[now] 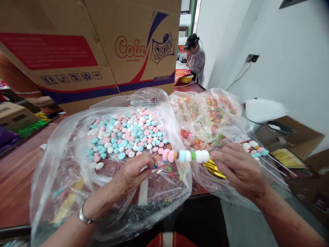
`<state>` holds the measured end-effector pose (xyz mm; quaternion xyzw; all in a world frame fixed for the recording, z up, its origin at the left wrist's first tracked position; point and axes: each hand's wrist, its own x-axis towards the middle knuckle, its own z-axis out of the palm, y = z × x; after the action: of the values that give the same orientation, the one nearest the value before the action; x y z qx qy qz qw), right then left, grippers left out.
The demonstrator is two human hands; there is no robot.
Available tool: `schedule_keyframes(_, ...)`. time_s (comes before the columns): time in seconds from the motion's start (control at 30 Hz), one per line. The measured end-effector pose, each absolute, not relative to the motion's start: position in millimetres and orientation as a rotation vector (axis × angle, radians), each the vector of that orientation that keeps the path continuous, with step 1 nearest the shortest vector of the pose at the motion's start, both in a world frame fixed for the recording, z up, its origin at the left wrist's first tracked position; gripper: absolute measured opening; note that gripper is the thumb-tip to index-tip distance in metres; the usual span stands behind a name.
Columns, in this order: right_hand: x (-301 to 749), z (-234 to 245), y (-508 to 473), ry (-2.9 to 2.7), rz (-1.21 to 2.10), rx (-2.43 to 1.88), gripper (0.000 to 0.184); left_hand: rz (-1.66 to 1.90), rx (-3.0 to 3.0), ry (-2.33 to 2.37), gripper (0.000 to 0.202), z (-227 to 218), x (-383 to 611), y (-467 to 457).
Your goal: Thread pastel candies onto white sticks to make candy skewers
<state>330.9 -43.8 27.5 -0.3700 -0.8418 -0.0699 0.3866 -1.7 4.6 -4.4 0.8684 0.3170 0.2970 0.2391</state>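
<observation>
A candy skewer point(188, 156) lies level in front of me, threaded with pink, white and pale blue marshmallow-like pieces, with green and brownish ones between. Its right end is at the fingers of my right hand point(240, 168), which are closed on it. My left hand point(138, 168) pinches what looks like a small clear printed wrapper point(162, 165) by the skewer's left end. How far the wrapper covers the candy, I cannot tell. Behind my left hand, pink, white and blue candies point(125, 132) are heaped on a clear plastic bag point(69, 137).
Gold twist ties point(215, 168) lie beside my right hand. Finished-looking skewers point(253, 147) rest farther right. Bags of colourful gummies point(209, 109) stand behind. A big cardboard box point(102, 20) blocks the back left. Another person point(196, 60) sits at the far end.
</observation>
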Motion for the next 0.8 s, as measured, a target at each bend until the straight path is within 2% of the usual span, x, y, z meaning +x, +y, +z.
schedule_keyframes(0.43,343,29,-32,-2.381,-0.279,-0.916,0.017,0.559,2.207,0.981,0.007,1,-2,7)
schedule_keyframes(0.6,349,31,-30,-2.502,-0.393,-0.866,0.017,0.516,1.992,0.972,0.018,5,-1,10)
schedule_keyframes(0.8,347,34,-25,-2.567,-0.24,-0.851,0.019,0.375,1.98,0.803,0.011,9,1,14)
